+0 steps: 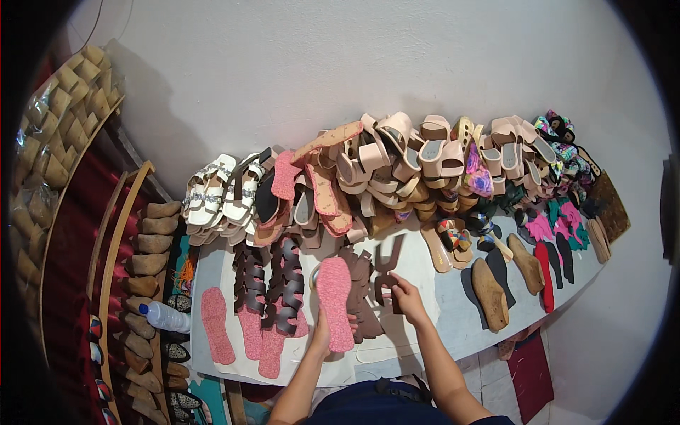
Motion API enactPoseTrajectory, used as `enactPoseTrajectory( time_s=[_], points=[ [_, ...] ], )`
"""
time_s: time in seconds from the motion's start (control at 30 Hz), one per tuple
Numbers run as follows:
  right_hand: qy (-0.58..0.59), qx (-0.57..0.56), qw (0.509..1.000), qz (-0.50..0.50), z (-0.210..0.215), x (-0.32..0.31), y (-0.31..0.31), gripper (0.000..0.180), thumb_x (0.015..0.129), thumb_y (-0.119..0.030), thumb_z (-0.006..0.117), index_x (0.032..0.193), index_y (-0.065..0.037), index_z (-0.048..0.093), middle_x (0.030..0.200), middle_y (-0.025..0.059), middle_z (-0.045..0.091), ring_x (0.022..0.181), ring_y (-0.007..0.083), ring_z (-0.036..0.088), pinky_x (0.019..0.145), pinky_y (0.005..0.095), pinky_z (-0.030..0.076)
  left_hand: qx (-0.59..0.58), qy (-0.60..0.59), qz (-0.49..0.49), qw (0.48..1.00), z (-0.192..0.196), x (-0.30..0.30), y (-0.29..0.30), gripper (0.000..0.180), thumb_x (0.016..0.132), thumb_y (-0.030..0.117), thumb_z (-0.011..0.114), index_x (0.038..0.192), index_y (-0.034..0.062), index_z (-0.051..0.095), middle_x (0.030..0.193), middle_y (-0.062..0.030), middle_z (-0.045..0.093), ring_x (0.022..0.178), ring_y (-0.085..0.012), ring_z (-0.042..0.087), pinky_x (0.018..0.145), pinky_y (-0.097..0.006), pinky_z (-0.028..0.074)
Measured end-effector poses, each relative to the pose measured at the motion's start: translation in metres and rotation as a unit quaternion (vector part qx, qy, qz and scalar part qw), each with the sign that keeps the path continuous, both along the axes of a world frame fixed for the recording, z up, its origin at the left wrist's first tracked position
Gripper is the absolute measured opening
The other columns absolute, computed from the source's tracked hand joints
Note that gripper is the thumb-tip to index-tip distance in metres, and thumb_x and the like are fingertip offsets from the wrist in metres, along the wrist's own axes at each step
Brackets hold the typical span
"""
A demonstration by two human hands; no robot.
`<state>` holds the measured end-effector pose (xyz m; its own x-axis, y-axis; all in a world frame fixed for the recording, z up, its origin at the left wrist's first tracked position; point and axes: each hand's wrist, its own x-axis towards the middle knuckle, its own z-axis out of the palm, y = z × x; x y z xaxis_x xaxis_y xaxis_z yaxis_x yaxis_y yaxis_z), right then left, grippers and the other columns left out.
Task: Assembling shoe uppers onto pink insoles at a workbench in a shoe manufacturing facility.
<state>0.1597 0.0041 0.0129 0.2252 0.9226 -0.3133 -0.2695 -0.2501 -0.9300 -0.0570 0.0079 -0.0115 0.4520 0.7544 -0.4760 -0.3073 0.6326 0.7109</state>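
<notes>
My left hand (324, 331) grips a pink speckled insole (333, 297) from below, holding it upright above the table. In my right hand (409, 297), fingers pinch a dark brown cut-out sandal upper (387, 259) with several strap arms. The two pieces are apart. Behind the insole lies a heap of similar brown uppers (365, 294), partly hidden by it. To the left, pink insoles (271, 354) lie on the table with linked brown strap uppers (285, 283) on them. One bare pink insole (217, 327) lies farther left.
Finished sandals (397, 149) are piled along the wall. At the right lie wooden shoe lasts (490, 294) and dark and red sole pieces (545, 276). On the left stand a rack of lasts (150, 244) and a plastic bottle (166, 317). The white table (453, 340) curves toward me.
</notes>
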Motion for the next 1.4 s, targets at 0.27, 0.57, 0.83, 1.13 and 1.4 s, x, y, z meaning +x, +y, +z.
enactPoseTrajectory(
  time_s=[0.27,0.57,0.83,1.13,1.4],
  points=[
    [-0.448,0.233,0.862,0.036,0.023,-0.023,-0.001,0.042,0.073,0.003,0.044,0.112,-0.012,0.052,0.101,0.0184,0.043,0.088,0.0304,0.044,0.079,0.0360,0.036,0.037,-0.009,-0.059,0.998,0.013,0.020,-0.014,0.079,0.078,0.064,0.002,0.115,0.0045,0.038,0.083,-0.0172,0.057,0.067,-0.0247,0.059,0.060,-0.035,0.051],
    [-0.488,0.209,0.844,0.073,0.021,-0.028,-0.009,0.035,0.071,-0.015,0.057,0.105,-0.007,0.053,0.108,0.0202,0.041,0.100,0.0349,0.039,0.086,0.0395,0.034,0.073,-0.014,-0.083,0.994,0.021,0.015,-0.016,0.080,0.078,0.064,0.003,0.114,0.0039,0.040,0.087,-0.0136,0.057,0.070,-0.0203,0.059,0.062,-0.032,0.049],
    [-0.301,0.146,0.933,0.129,0.019,0.001,0.006,0.028,0.077,-0.008,0.052,0.105,-0.005,0.053,0.087,0.0131,0.055,0.079,0.0243,0.055,0.073,0.0319,0.043,0.057,-0.093,-0.108,0.988,0.013,0.005,-0.024,0.042,0.088,0.036,0.037,0.114,0.0022,0.040,0.099,-0.0145,0.055,0.085,-0.0207,0.057,0.075,-0.032,0.047],
    [-0.271,0.148,0.929,0.206,0.009,-0.004,-0.003,0.022,0.078,0.000,0.049,0.096,-0.005,0.060,0.085,0.0101,0.056,0.076,0.0183,0.055,0.069,0.0269,0.043,0.025,-0.108,-0.012,0.994,0.025,0.013,-0.035,0.054,0.078,-0.001,0.046,0.124,0.0081,0.020,0.100,-0.0156,0.052,0.092,-0.0296,0.055,0.078,-0.039,0.047],
    [-0.289,0.171,0.926,0.173,0.017,0.004,-0.001,0.021,0.075,0.002,0.049,0.089,-0.006,0.063,0.081,0.0097,0.056,0.074,0.0209,0.055,0.069,0.0268,0.043,-0.007,-0.095,0.001,0.995,0.013,0.011,-0.026,0.046,0.073,-0.003,0.039,0.117,0.0022,0.030,0.091,-0.0168,0.053,0.078,-0.0270,0.057,0.071,-0.038,0.049]
  ],
)
